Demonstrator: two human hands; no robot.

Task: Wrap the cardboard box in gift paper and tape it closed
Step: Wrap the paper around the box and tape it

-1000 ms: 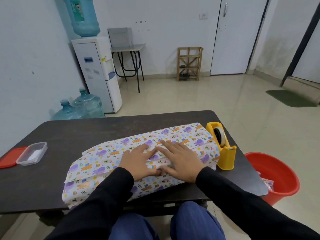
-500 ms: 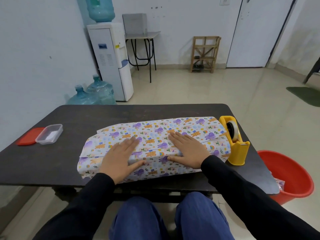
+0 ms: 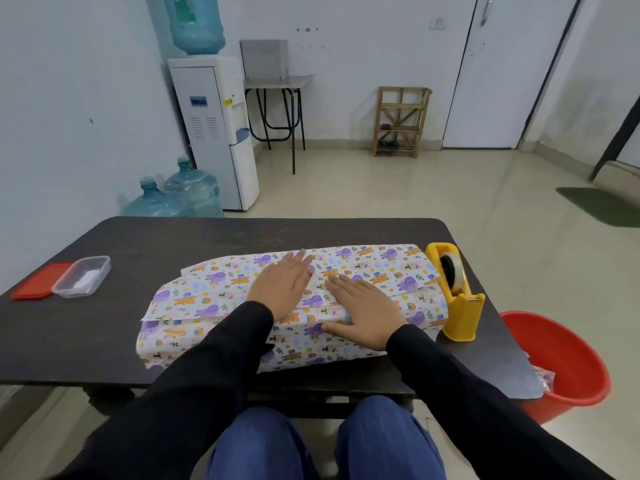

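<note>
At the centre of the frame, the box covered in gift paper (image 3: 221, 299) lies on the dark bench (image 3: 104, 337). Both hands press flat on its top, fingers straight: left hand (image 3: 282, 287) beside right hand (image 3: 363, 311), whose thumb lies over the near edge. A yellow tape dispenser (image 3: 457, 296) stands just right of the box.

The gift paper (image 3: 207, 296), white with purple octopuses, orange bears and rainbows, is folded around a long, low shape and hides the cardboard box. The parcel lies flat under both hands, running left to right beyond each. Its overlapping flap edge runs beneath the left hand (image 3: 282, 289) and right hand (image 3: 363, 311). A yellow tape dispenser (image 3: 457, 306) stands upright to the right of the right hand, at the parcel's end.
</note>
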